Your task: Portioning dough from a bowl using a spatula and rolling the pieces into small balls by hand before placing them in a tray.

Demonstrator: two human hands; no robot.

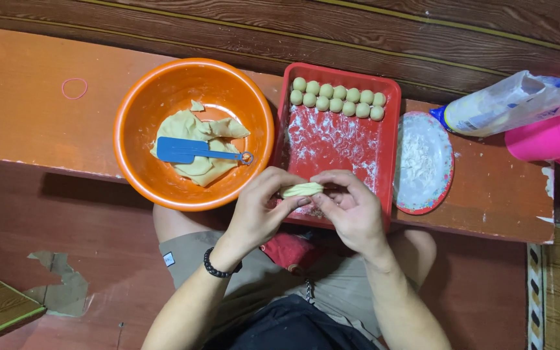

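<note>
My left hand and my right hand meet over the near edge of a red tray, and together they pinch a small pale piece of dough between the fingertips. The floured tray holds several small dough balls lined in two rows at its far end. To the left stands an orange bowl with a flat lump of dough and a blue scraper lying on it. A dark bead bracelet sits on my left wrist.
A round plate with flour lies right of the tray. A plastic bag of flour and a pink container sit at the far right. A pink rubber band lies on the orange bench. My knees are under the bench edge.
</note>
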